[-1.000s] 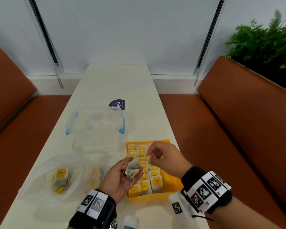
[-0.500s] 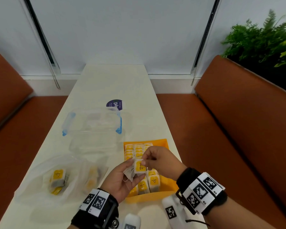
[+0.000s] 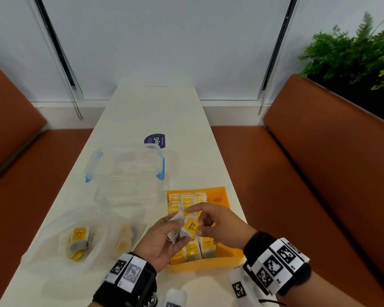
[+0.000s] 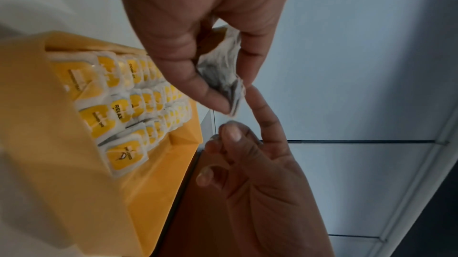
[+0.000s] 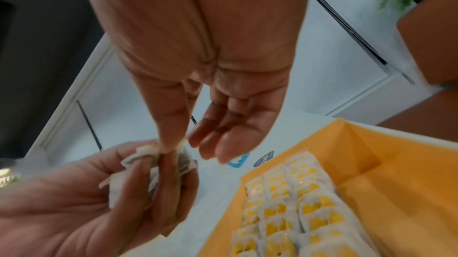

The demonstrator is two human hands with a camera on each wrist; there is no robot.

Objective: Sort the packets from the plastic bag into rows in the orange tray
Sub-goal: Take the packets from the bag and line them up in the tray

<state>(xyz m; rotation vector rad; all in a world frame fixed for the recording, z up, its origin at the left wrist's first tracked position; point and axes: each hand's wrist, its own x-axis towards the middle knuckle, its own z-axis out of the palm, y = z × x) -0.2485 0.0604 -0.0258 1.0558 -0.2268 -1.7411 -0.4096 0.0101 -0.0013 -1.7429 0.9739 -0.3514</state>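
Note:
My left hand pinches a tea-bag packet with a yellow "RELAX" tag, just above the near left part of the orange tray. The left wrist view shows thumb and fingers gripping the crumpled packet. My right hand touches it with a straight index fingertip; its other fingers stay apart from the packet. Three rows of packets fill the tray's left side. The clear plastic bag lies at the left with several packets inside.
A clear plastic container with blue clips stands behind the bag and tray, with a purple sticker beyond it. The narrow white table runs between two orange benches. A plant stands at the back right.
My right hand brought the yellow tag down onto the packet in my left hand, where it now lies flat. Both hands stayed together over the tray's near end.

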